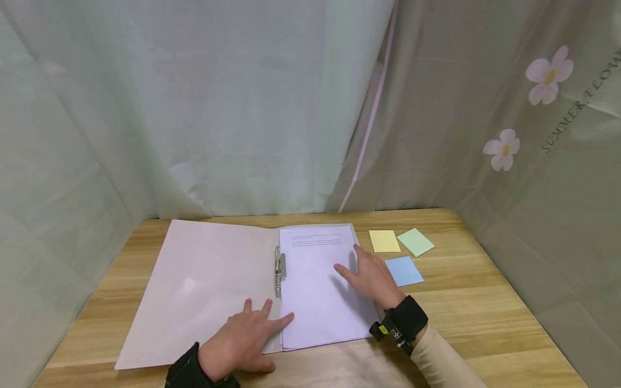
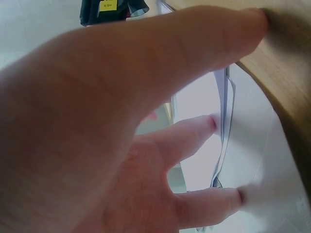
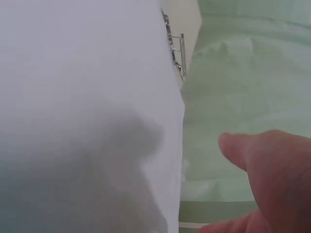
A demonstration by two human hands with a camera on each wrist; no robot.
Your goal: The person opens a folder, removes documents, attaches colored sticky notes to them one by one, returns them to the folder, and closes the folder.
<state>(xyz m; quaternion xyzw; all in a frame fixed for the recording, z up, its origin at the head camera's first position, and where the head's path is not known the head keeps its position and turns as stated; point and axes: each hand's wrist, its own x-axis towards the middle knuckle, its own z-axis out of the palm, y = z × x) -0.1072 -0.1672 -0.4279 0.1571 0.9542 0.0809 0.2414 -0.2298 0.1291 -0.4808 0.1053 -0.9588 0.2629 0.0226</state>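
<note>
An open folder [image 1: 204, 291] with pale inner covers lies flat on the table. On its right half is a stack of white paper [image 1: 322, 307], its top sheet printed with a few lines. Fingers spread, my left hand [image 1: 245, 337] rests by the lower spine, one fingertip on the paper's lower left corner. In the left wrist view, fingertips [image 2: 206, 124] touch the paper and the folder. My right hand [image 1: 371, 275] is over the paper's right edge, thumb extended, its shadow on the sheet. A metal lever clip [image 1: 278, 272] sits along the spine, left of the paper.
To the right of the folder lie yellow [image 1: 385, 241], green [image 1: 415, 242] and blue [image 1: 404, 271] sticky-note pads, the blue one just beyond my right hand. A pale curtain [image 1: 242, 108] hangs behind and along the sides of the wooden table [image 1: 485, 323].
</note>
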